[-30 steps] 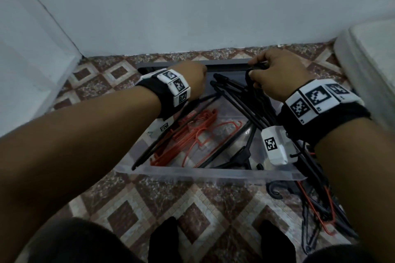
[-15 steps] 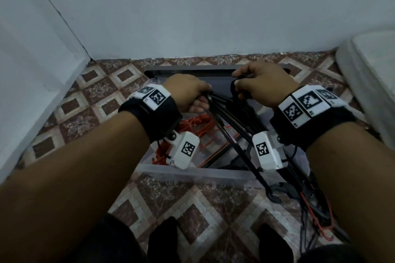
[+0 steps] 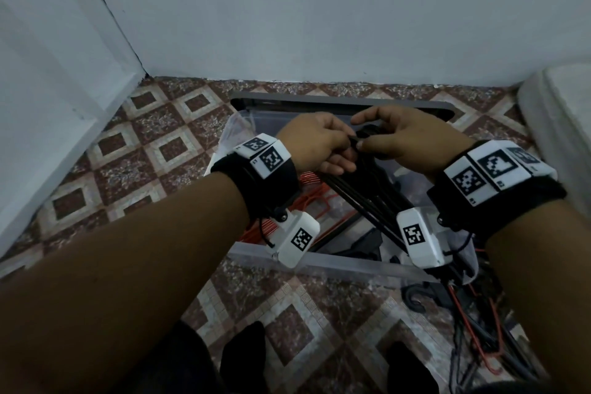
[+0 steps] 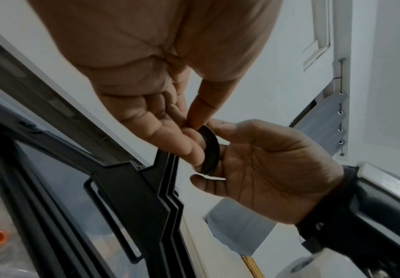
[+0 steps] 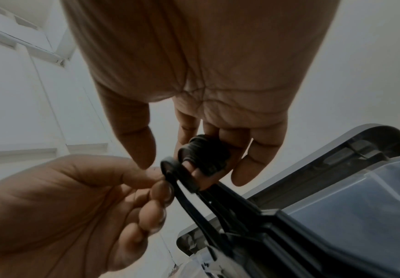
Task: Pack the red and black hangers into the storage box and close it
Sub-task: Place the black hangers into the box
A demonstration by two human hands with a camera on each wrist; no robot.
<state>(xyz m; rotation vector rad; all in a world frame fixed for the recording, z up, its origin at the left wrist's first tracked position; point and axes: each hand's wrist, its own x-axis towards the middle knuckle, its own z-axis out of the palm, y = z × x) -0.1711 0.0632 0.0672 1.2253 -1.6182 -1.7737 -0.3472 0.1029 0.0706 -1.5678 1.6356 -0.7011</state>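
Red hangers [image 3: 315,201] lie in the clear storage box [image 3: 319,261] on tiled floor [image 3: 134,150], left side. L hand [image 3: 315,145] pinches one hook of the black hangers [image 3: 367,201], held w/ hooks up over the box, lower ends inside. R hand [image 3: 404,137], fingers curled thru the other hooks. More hangers [image 3: 479,329] on floor, right of box.

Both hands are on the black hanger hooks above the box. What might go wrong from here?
1. The left hand pinches one hook while the right hand holds the rest of the black hangers; they may snag while separating.
2. Their arms could catch the red hangers in the storage box.
3. Loose hangers on the floor may get left out.
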